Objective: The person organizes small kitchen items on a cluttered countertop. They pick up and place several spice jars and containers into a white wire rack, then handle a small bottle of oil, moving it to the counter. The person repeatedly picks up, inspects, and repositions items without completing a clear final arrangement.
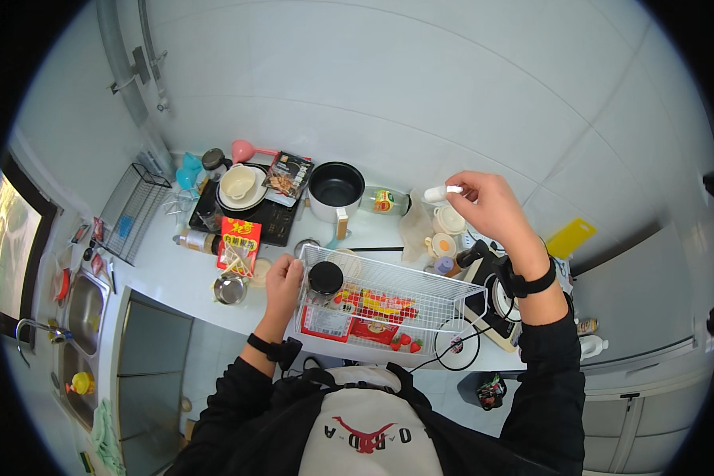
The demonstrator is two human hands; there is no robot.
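Observation:
My right hand [482, 205] holds a small white bottle [435, 194] by its top end, raised over the back right of the counter. My left hand [284, 279] is closed on the left end of a white wire basket [392, 268] near the counter's front edge. In the basket lie a jar with a black lid [325, 278], red and yellow food packets [387, 306] and several strawberry shapes [406, 342]. Below my right hand are a cream lidded pot [449, 220] and a cup with an egg-like pattern [441, 245].
Behind the basket are a black-lined pot [336, 190], a lying glass bottle [385, 201] and an induction cooker [279, 223] bearing bowls. A red packet [238, 244] and a steel cup [230, 288] are left. A second cooker [482, 291] stands right; a double sink [86, 315] is far left.

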